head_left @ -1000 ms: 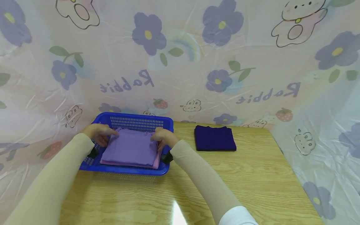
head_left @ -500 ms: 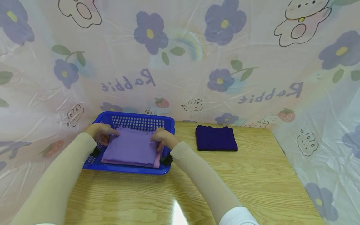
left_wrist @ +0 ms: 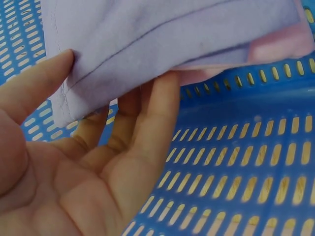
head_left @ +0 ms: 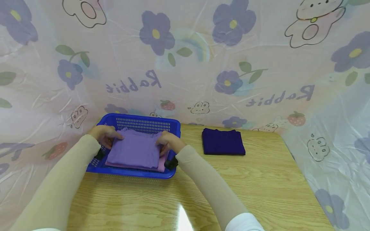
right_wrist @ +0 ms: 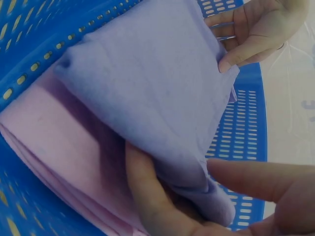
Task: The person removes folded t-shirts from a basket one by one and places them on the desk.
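A folded lavender cloth (head_left: 134, 149) lies over a folded pink cloth (right_wrist: 74, 162) inside a blue plastic basket (head_left: 130, 175). My left hand (head_left: 104, 134) pinches the lavender cloth's left edge; in the left wrist view its thumb is on top and its fingers are underneath. On the opposite side, my right hand (head_left: 170, 141) pinches the right edge, fingers reaching beneath and thumb at the outer fold. In the right wrist view, the lavender cloth's near side stands raised from the pink one, with a shadowed gap between them.
A folded dark purple cloth (head_left: 223, 141) rests on the wooden table (head_left: 260, 186), right of the basket. Behind and at both sides hangs a pale curtain (head_left: 185, 73) printed with flowers and rabbits. Black wrist straps (head_left: 171, 163) sit close to the basket's sides.
The lavender cloth's front edge has risen slightly, and a little more pink shows along the front and right. Both hands keep their grip. The whole head view has shifted slightly.
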{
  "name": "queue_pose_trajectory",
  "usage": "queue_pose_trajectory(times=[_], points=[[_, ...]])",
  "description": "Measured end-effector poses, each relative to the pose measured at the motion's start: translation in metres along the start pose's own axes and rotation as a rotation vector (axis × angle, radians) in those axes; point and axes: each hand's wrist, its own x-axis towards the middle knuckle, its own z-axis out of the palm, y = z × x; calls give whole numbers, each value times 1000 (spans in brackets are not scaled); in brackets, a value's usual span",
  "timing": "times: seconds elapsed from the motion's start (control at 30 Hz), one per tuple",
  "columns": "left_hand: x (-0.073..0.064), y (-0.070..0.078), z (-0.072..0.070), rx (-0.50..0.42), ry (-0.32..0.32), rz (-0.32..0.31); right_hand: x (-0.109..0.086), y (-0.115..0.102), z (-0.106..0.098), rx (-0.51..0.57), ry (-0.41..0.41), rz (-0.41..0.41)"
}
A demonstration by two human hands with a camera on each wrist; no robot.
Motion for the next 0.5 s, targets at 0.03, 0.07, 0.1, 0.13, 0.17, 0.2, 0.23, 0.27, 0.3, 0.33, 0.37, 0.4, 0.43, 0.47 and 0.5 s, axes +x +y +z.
queue_pose_trajectory(times=[0.03, 0.07, 0.1, 0.13, 0.17, 0.2, 0.23, 0.27, 0.3, 0.33, 0.37, 0.4, 0.43, 0.47, 0.5], points=[[0, 0, 0, 9, 9, 2, 0, 0, 0, 7, 1, 2], [-1, 1, 0, 21, 15, 3, 0, 0, 0, 12, 1, 2], [-1, 1, 0, 33, 18, 5, 0, 0, -1, 16, -1, 1], [-2, 2, 0, 43, 19, 5, 0, 0, -1, 17, -2, 1], [-2, 2, 0, 54, 19, 6, 0, 0, -1, 18, -2, 0], [-2, 2, -1, 64, 18, 8, -1, 0, -1, 20, -6, -2], [-2, 2, -1, 72, 17, 9, -1, 0, -1, 23, -7, -1], [-2, 2, -1, 78, 16, 10, -1, 0, -1, 25, -10, -2], [-2, 2, -1, 83, 16, 11, -1, -1, -2, 31, -13, 0], [-2, 2, -1, 86, 16, 12, -1, -1, -2, 37, -13, 2], [-2, 2, -1, 89, 16, 13, -1, -1, -2, 42, -17, 3], [-2, 2, -1, 87, 14, 11, -1, 0, -2, 50, -20, 5], [-2, 2, 0, 82, 12, 10, -1, 0, -2, 54, -21, 8], [-2, 3, 0, 81, 11, 8, -1, 0, -2, 57, -26, 9], [-3, 3, 1, 76, 8, 5, -1, 1, -2, 61, -28, 10]])
